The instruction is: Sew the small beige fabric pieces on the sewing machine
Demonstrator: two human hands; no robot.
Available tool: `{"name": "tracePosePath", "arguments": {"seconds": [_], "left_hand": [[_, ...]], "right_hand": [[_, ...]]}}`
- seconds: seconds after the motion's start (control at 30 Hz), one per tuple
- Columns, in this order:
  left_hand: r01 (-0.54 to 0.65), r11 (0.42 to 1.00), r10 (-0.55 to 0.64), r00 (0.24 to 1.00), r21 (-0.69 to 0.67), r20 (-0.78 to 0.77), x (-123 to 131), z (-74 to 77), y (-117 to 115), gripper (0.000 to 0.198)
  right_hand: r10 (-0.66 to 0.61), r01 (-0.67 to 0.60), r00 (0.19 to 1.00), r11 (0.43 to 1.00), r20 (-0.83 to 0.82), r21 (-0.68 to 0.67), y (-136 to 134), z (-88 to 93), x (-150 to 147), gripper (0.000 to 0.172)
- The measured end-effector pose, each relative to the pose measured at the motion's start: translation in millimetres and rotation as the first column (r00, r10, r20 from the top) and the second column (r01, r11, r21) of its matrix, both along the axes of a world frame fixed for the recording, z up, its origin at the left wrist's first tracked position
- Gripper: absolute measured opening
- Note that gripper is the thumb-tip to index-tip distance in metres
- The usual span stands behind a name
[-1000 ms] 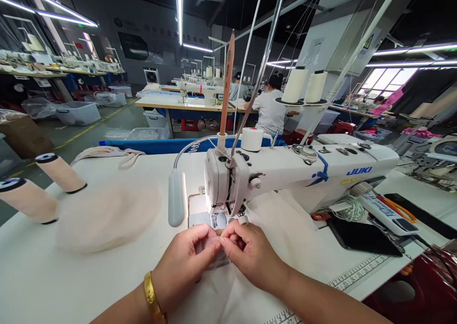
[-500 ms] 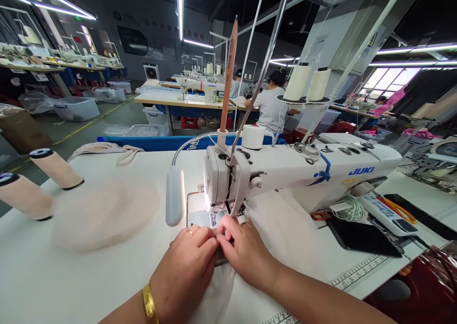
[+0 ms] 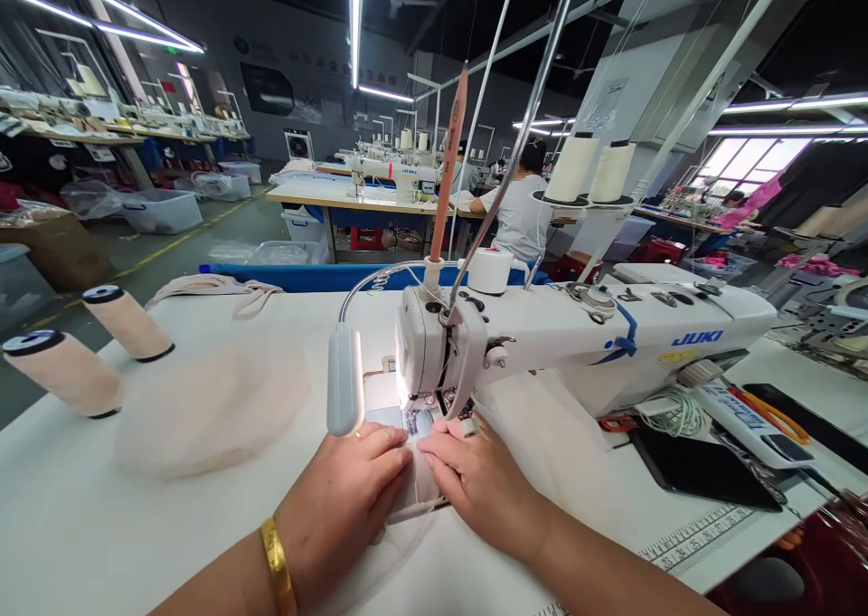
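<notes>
A white JUKI sewing machine (image 3: 576, 331) stands on the white table (image 3: 81, 525). My left hand (image 3: 343, 498) and my right hand (image 3: 478, 480) press a small pale fabric piece (image 3: 420, 489) flat on the table just in front of the needle area (image 3: 424, 417). The fingertips of both hands lie on the fabric, almost touching each other, right below the presser foot. A gold bangle sits on my left wrist. The fabric is mostly hidden by the hands.
A heap of sheer beige fabric (image 3: 210, 408) and two beige thread cones (image 3: 101, 349) lie at left. A grey lamp (image 3: 344, 390) hangs beside the needle. A black phone (image 3: 698, 471), cords and orange scissors (image 3: 779, 417) sit at right. A person in white (image 3: 519, 209) works behind.
My hands went from pinching the fabric piece up off the table to laying it flat and sliding it forward under the machine head.
</notes>
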State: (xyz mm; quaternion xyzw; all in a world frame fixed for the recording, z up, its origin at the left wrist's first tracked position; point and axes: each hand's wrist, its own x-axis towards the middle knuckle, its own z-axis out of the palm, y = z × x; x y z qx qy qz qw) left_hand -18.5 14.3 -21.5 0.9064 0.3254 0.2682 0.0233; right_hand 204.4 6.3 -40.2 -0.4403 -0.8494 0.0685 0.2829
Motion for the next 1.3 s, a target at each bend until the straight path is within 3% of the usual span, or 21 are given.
{"name": "tracePosePath", "arguments": {"seconds": [0.37,0.7,0.8,0.87,0.93,1.17,1.3], "left_hand": [[-0.004,1.000,0.004,1.000,-0.027,0.022,-2.0,-0.1,5.3,0.035],[-0.032,0.997,0.031,0.999,-0.077,-0.011,-3.2,-1.4,4.2,0.033],[-0.072,0.987,0.065,0.996,-0.143,-0.056,-3.8,3.3,-3.3,0.023],[-0.093,0.974,0.079,0.994,-0.207,-0.077,-3.6,6.5,-11.5,0.004],[-0.093,0.966,0.078,0.995,-0.243,-0.068,-2.6,7.9,-19.4,0.019],[0.012,0.995,-0.010,1.000,-0.097,0.019,2.4,5.9,-23.2,0.029],[-0.034,0.998,0.033,0.999,-0.059,-0.006,2.5,6.1,-18.4,0.028]], "right_hand": [[-0.033,0.033,0.999,0.999,-0.004,0.011,3.9,-3.5,-1.8,0.029],[-0.019,0.021,0.999,0.999,0.044,-0.048,0.3,5.5,-3.1,0.027],[0.024,-0.022,0.999,0.998,0.034,-0.061,-3.7,8.0,-0.3,0.030],[0.095,-0.094,0.995,0.995,0.019,-0.042,-7.1,9.1,2.3,0.032],[0.169,-0.169,0.985,0.986,0.018,-0.008,-9.8,9.8,4.6,0.029],[0.248,-0.247,0.967,0.969,0.057,-0.023,-9.5,11.6,6.8,0.019],[0.262,-0.262,0.964,0.965,0.047,-0.008,-8.4,13.2,7.7,0.019]]}}
